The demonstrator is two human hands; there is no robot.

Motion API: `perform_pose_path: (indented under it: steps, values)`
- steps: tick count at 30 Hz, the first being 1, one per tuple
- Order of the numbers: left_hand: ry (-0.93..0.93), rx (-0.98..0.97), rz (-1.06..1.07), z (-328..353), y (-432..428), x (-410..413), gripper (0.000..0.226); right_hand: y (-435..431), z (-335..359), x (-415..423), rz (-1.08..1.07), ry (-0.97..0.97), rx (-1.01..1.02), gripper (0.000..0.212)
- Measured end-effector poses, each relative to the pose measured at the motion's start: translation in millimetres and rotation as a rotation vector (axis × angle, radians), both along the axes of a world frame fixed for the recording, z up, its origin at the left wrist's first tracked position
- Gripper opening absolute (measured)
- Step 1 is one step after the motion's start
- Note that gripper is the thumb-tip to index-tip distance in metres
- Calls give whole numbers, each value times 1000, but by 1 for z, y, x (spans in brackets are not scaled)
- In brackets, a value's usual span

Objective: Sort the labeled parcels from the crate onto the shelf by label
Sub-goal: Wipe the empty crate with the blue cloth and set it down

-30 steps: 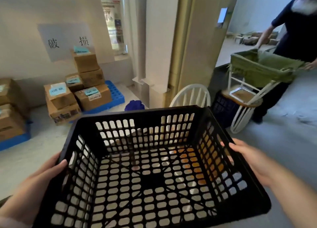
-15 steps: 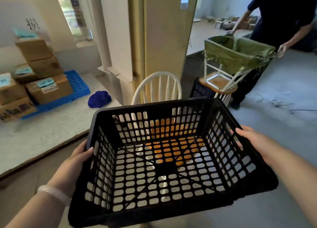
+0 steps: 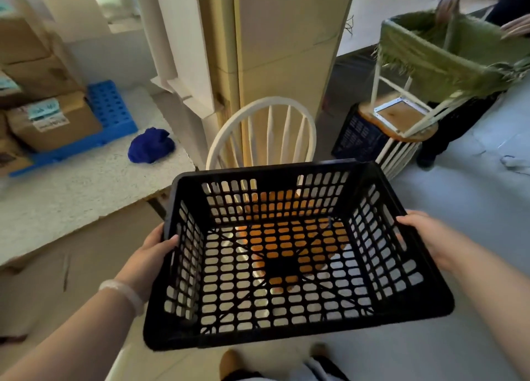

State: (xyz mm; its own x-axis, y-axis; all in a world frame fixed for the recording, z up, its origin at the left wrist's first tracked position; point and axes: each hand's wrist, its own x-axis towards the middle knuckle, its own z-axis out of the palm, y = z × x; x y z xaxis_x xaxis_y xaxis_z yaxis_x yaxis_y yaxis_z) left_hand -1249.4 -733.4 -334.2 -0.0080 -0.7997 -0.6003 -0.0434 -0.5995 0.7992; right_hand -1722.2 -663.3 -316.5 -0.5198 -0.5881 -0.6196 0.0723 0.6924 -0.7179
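Left hand (image 3: 149, 254) and right hand (image 3: 424, 237) are clamping the empty black slotted plastic crate's (image 3: 275, 268) sides, probably risking bumping the white spindle-back chair (image 3: 263, 134) close ahead.

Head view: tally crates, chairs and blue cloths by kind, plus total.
Crates: 2, the black crate held in both hands and a dark crate on the floor at right
Chairs: 2, a white chair and an upturned chair
Blue cloth: 1
Total: 5
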Motion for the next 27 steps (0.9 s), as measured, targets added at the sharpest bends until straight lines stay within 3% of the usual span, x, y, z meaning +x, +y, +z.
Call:
perform_pose_path:
  steps: [7,13,21,24,27]
  values:
    - [-50,85,186,-32,-11,-58,38,-75,-37,-54,112,-51,78,39]
    - [-37,130,363,-49,-2,-103,30,-134,-48,-87,241,-49,135,35]
    - [-76,111,529,-37,36,-104,24,-160,-40,-73,416,-67,172,49]
    - [-99,109,601,-26,59,-83,23,-159,-32,-40,491,-89,158,44]
    - [-90,117,683,-19,90,-49,29,-153,-19,7,614,-84,102,20]
